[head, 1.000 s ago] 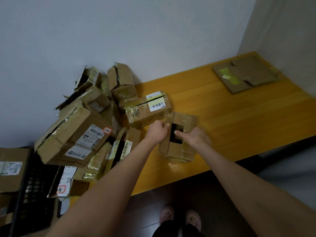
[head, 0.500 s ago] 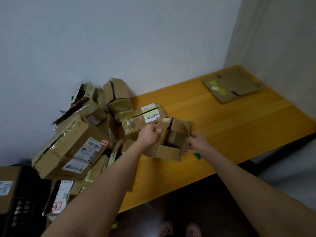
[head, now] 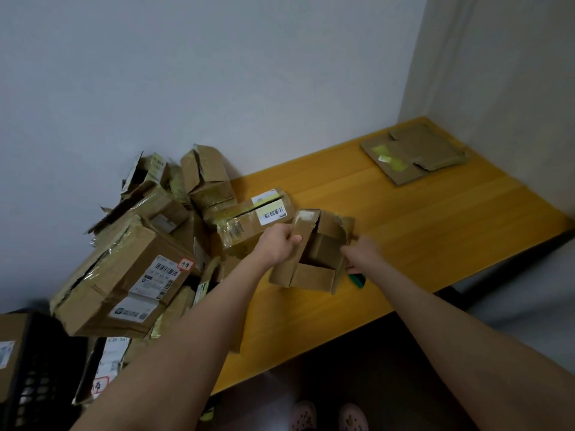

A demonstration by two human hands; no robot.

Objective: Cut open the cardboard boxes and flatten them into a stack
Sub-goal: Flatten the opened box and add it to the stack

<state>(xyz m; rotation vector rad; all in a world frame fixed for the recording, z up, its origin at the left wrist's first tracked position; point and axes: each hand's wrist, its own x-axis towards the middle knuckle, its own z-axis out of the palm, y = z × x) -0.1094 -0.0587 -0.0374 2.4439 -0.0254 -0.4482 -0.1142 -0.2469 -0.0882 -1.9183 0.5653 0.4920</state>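
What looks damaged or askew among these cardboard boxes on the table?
The large labelled box at the left lies tilted, with its tape torn and wrinkled. The small box, gripped by the left hand and the right hand, has a ragged, torn top flap. The flattened stack in the far corner lies flat.

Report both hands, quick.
Left hand: grips a flap of the small box.
Right hand: grips that box's right side; a green tool pokes out beneath it.

Counter (head: pixel 435 244) is a warm orange-yellow with wood grain. Small box (head: pixel 323 244) and the pile of boxes (head: pixel 118 290) are plain brown, white labels (head: pixel 273 213) with black barcodes. Flattened cardboard (head: pixel 413 150) has lime-green tape. Tool handle (head: pixel 357 279) is green, crate (head: pixel 37 384) black lattice, clogs (head: pixel 303 416) pink.
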